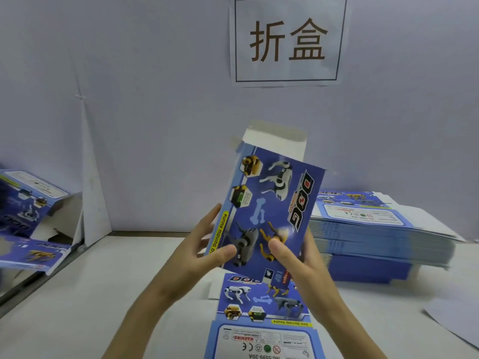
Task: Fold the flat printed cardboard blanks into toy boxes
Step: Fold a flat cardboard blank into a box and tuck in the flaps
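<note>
The left hand [204, 251] and right hand [298, 257] clamp the lower edges of the blank [272, 198], thumbs on its print, holding it upright over the table [103, 294], likely to square it open; the stack [375, 229] sits right, within reach

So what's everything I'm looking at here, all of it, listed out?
held box blank: one, blue with printed toy dogs, white flap on top, upright above the table's middle
flat blank: one, blue printed, lying on the table below the hands
stack of flat blanks: one pile, blue and white, right side of the table
folded boxes: at least two, blue with white insides, far left
paper sign: one, white with dark characters, on the wall
white sheet: one, near right edge
table: one, white
left hand: one, grips the held blank's left edge
right hand: one, grips its lower right, thumb on the front
</note>
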A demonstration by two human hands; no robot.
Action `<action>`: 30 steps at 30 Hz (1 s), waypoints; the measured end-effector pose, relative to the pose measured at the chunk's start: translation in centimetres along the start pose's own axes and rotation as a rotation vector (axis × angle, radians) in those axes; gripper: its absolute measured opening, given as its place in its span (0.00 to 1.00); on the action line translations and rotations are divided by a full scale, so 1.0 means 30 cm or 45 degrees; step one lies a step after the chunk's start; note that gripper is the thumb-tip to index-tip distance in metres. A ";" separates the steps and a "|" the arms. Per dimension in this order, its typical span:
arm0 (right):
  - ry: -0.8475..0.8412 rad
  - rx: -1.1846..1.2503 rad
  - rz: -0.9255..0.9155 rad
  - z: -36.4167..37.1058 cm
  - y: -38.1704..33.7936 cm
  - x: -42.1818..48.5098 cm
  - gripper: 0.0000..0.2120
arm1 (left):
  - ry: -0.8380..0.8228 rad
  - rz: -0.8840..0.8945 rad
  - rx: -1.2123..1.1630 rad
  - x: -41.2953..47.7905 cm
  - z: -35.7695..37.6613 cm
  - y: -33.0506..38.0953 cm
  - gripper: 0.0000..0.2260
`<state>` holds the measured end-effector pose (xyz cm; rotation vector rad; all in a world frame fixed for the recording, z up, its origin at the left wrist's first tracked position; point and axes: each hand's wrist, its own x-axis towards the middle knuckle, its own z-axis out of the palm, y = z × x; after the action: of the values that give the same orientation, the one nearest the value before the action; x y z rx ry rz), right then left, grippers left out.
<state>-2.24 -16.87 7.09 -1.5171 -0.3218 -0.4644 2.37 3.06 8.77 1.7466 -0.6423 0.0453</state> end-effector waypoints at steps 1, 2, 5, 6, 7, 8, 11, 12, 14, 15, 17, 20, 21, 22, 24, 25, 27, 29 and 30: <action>-0.021 0.008 0.034 0.000 -0.002 -0.001 0.31 | -0.059 -0.044 0.007 -0.004 -0.025 0.003 0.39; -0.058 0.012 0.086 -0.001 -0.002 -0.002 0.33 | -0.100 -0.072 -0.012 -0.007 -0.049 0.006 0.38; -0.246 -0.072 0.313 -0.002 0.008 -0.002 0.35 | -0.059 -0.201 -0.134 -0.040 -0.127 0.011 0.26; -0.299 -0.133 0.373 0.001 0.016 -0.002 0.35 | 0.005 -0.276 -0.178 -0.052 -0.165 0.001 0.24; -0.334 -0.204 0.400 0.004 0.025 -0.003 0.36 | 0.084 -0.354 -0.232 -0.062 -0.210 -0.012 0.24; -0.349 -0.269 0.409 0.009 0.037 -0.005 0.37 | 0.188 -0.427 -0.309 -0.068 -0.262 -0.024 0.22; -0.390 -0.301 0.430 0.033 0.059 -0.009 0.34 | 0.647 -0.423 -0.852 -0.039 -0.458 -0.044 0.14; -0.404 -0.299 0.441 0.041 0.061 -0.010 0.33 | 0.818 -0.302 -1.114 -0.017 -0.527 -0.038 0.15; -0.428 -0.333 0.452 0.053 0.063 -0.016 0.31 | 1.231 0.094 -1.503 0.024 -0.652 -0.023 0.18; -0.445 -0.360 0.463 0.058 0.065 -0.021 0.30 | 1.374 0.274 -1.563 0.038 -0.687 -0.008 0.20; -0.495 -0.453 0.493 0.065 0.064 -0.033 0.30 | 1.314 0.349 -1.466 0.067 -0.669 -0.004 0.15; -0.578 -0.693 0.511 0.061 0.062 -0.038 0.27 | 0.727 -0.033 -0.858 0.071 -0.451 -0.071 0.06; -0.598 -0.797 0.502 0.055 0.069 -0.036 0.24 | 0.476 -0.153 -0.532 0.054 -0.355 -0.096 0.07; -0.614 -0.916 0.497 0.046 0.082 -0.033 0.21 | 0.197 -0.219 -0.173 0.029 -0.259 -0.128 0.08; -0.647 -1.189 0.516 0.026 0.109 -0.023 0.19 | -0.319 -0.179 0.427 -0.023 -0.085 -0.193 0.13; -0.660 -1.304 0.528 0.013 0.124 -0.020 0.17 | -0.536 -0.126 0.582 -0.051 -0.008 -0.207 0.16; -0.676 -1.439 0.552 -0.019 0.159 -0.013 0.11 | -0.835 -0.019 0.700 -0.093 0.120 -0.207 0.22; -0.685 -1.496 0.596 -0.054 0.183 -0.011 0.09 | -0.927 0.104 0.904 -0.115 0.192 -0.230 0.24; -0.688 -1.493 0.626 -0.072 0.192 -0.011 0.12 | -0.919 0.152 1.033 -0.126 0.207 -0.245 0.24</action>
<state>0.07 -19.02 1.82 -2.7763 -0.0476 0.2477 0.56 -0.12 -0.90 2.5199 -1.3899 -0.2939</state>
